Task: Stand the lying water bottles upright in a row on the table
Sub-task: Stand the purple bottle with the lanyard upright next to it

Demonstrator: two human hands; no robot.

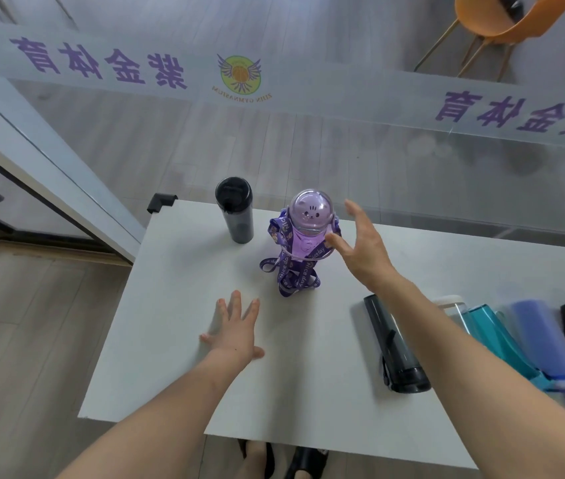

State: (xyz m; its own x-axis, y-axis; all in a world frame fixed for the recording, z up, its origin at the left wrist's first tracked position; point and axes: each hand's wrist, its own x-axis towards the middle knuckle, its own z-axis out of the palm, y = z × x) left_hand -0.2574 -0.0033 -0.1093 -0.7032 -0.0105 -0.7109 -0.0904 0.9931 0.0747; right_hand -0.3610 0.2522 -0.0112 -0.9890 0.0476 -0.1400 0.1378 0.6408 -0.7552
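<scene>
With the purple bottle (pixel 303 242) upright just left of the spread, empty right hand (pixel 360 248) and the left hand (pixel 236 328) flat on the tabletop (pixel 177 357), the next move called for gripping the smoky bottle (pixel 393 344) lying behind that right hand.

Purple strap (pixel 289 267) on the purple bottle (pixel 308 229) reads "Nice day" — glass banner (pixel 101 63) lettering appears mirrored.

matt white table (pixel 177 340), glossy translucent plastic bottles (pixel 311 216), seemingly woven strap (pixel 288 271)
</scene>
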